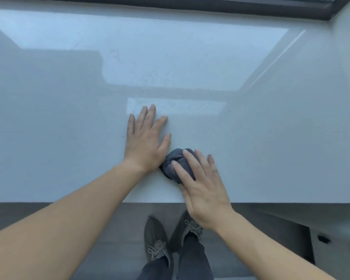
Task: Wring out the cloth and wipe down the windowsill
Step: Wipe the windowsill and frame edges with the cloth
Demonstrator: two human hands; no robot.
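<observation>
On the white windowsill (pixel 69 118), the left grip (pixel 146 142) lies flat with fingers spread; just beside, the right grip (pixel 204 188) presses straight fingers on the bunched grey cloth (pixel 170 160).

From where I stand the cloth (pixel 174 158) shows only as a dark bunched lump. The right hand (pixel 204 188) lays its fingers over the near right part, and the left edge slips behind the heel of the left hand (pixel 146 142), so its full outline can't be made out. The windowsill (pixel 69 118) runs out of view on both the left and the right. Only a strip of the dark window frame (pixel 190 5) shows before the top edge cuts it. Both forearms (pixel 59 229) are cut off at the lower edges. The right hand covers part of one shoe (pixel 180 231), and the trousers (pixel 192 259) end at the bottom edge. At lower right a blurred pale unit (pixel 335 257) carries small dark marks (pixel 323 238), perhaps handles.
</observation>
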